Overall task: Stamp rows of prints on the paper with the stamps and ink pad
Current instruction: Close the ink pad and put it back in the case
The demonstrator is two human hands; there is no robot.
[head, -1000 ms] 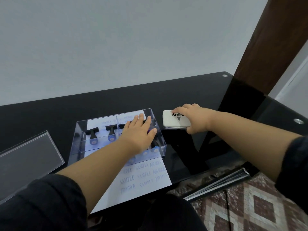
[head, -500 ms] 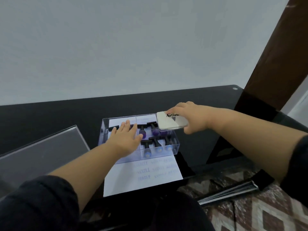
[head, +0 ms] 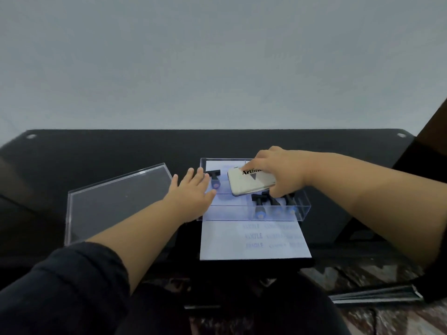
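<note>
A clear plastic box [head: 303, 206] stands on the white paper [head: 225, 245], which shows faint blue rows of prints at its near right. Black-handled stamps lie in the box, one at the back left [head: 214, 176] and several at the front right [head: 260, 206]. My right hand [head: 280, 172] grips the closed white ink pad [head: 246, 183] and holds it tilted over the box. My left hand [head: 191, 189] lies flat with straight fingers against the box's left side.
The box's clear lid [head: 116, 201] lies on the black glass table [head: 96, 151] to the left. A grey wall rises behind the table. A dark wooden post [head: 435, 126] stands at the right. Patterned floor shows below the table's near edge.
My right hand lifted the ink pad off the table and carried it left over the box. My left hand slid from the top of the box to its left side.
</note>
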